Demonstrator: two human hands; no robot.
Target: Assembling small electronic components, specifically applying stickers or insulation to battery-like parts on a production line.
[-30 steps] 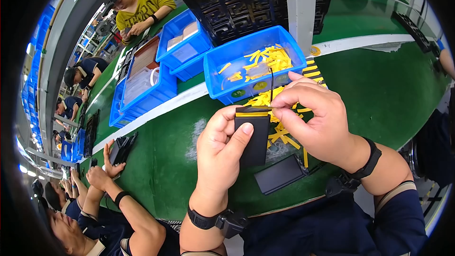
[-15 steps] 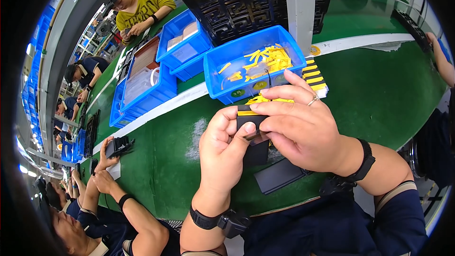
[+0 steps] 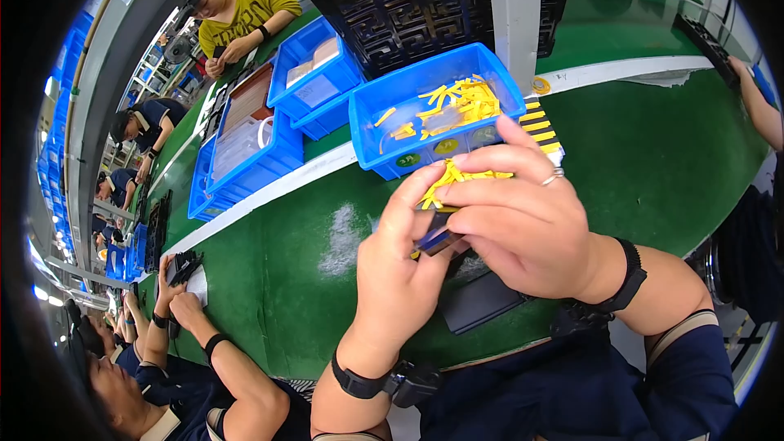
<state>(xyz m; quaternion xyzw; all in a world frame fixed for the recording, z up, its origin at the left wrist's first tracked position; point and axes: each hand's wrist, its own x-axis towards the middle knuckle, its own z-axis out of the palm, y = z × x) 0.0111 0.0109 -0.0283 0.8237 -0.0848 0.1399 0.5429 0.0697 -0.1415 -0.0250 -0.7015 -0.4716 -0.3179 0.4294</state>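
Observation:
My left hand (image 3: 400, 257) grips a small black, glossy-sided rectangular part (image 3: 438, 238), holding it tilted over the table. My right hand (image 3: 527, 233) closes on its other side, fingertips and thumb at its edge; much of the part is hidden behind the fingers. Just beyond the hands lies a pile of short yellow strips (image 3: 445, 186). Under my right hand, a flat black rectangular piece (image 3: 480, 304) rests on the green table.
A blue bin (image 3: 377, 147) with yellow strips stands beyond my hands, more blue bins (image 3: 286, 165) to its left. Behind it leans a black patterned tray (image 3: 400, 12) beside a grey post (image 3: 514, 16). At left, a co-worker's hands (image 3: 175, 286) handle a black part.
The black part, earlier upright with a yellow strip along its top, is now tilted and more covered by my fingers. My left hand has turned and shifted slightly right.

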